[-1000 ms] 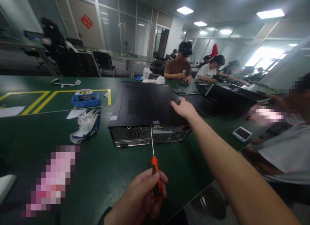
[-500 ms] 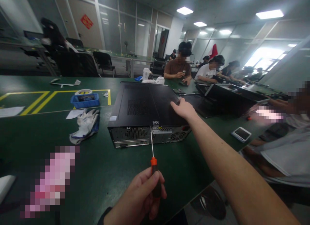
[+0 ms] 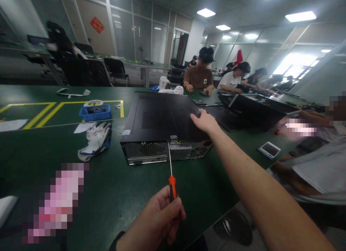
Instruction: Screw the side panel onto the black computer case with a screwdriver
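In the head view, the left hand (image 3: 162, 215) is closed around the handle of an orange-and-black screwdriver (image 3: 173, 188), whose shaft points away from the wearer. The black computer case (image 3: 159, 115) lies flat straight ahead of that grip, its grilled side (image 3: 152, 149) facing back toward it and running left to right; foreshortening hides which way its long axis runs. The screwdriver's tip meets the upper edge of that side, near its middle. The right hand (image 3: 207, 122) is nearer the case, touching its right edge, thumb over the top; its other fingers are mostly hidden, so whether they clench cannot be told. Left of the screwdriver grip and farther out lie a glove (image 3: 96, 141) and a blue tray (image 3: 94, 114).
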`<state>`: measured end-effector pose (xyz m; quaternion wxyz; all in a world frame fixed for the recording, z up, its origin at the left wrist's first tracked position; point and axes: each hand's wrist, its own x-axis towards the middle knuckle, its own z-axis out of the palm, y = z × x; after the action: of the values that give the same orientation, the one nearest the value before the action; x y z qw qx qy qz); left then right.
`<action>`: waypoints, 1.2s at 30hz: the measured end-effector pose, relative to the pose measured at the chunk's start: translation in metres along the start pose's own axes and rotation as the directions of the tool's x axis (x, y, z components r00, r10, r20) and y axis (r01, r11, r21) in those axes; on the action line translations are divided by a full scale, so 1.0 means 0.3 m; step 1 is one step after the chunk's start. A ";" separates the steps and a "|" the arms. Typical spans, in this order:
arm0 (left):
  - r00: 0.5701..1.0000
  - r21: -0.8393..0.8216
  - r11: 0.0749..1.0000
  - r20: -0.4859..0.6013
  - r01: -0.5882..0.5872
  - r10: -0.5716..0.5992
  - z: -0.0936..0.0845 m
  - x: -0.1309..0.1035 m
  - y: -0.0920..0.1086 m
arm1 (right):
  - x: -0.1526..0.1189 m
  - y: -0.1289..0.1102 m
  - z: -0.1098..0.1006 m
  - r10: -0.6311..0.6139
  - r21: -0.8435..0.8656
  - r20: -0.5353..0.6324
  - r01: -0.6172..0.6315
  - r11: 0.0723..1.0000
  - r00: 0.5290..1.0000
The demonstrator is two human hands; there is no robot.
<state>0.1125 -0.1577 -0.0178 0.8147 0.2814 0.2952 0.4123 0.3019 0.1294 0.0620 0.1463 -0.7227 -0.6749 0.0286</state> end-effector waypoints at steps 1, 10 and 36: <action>1.000 -0.003 1.000 -0.001 -0.004 0.004 0.000 0.002 0.000 | 0.001 0.001 0.001 0.001 0.000 0.001 -0.001 1.000 1.000; 0.997 -0.069 0.995 -0.007 0.078 -0.079 0.006 -0.005 0.010 | -0.005 -0.002 -0.005 0.012 -0.007 0.003 -0.012 1.000 1.000; 1.000 -0.002 1.000 -0.024 0.019 -0.019 0.004 -0.002 -0.002 | -0.009 -0.004 -0.008 0.008 0.000 -0.003 -0.008 1.000 1.000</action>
<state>0.1133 -0.1588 -0.0173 0.8152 0.2727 0.3074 0.4082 0.3010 0.1265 0.0641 0.1471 -0.7255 -0.6717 0.0283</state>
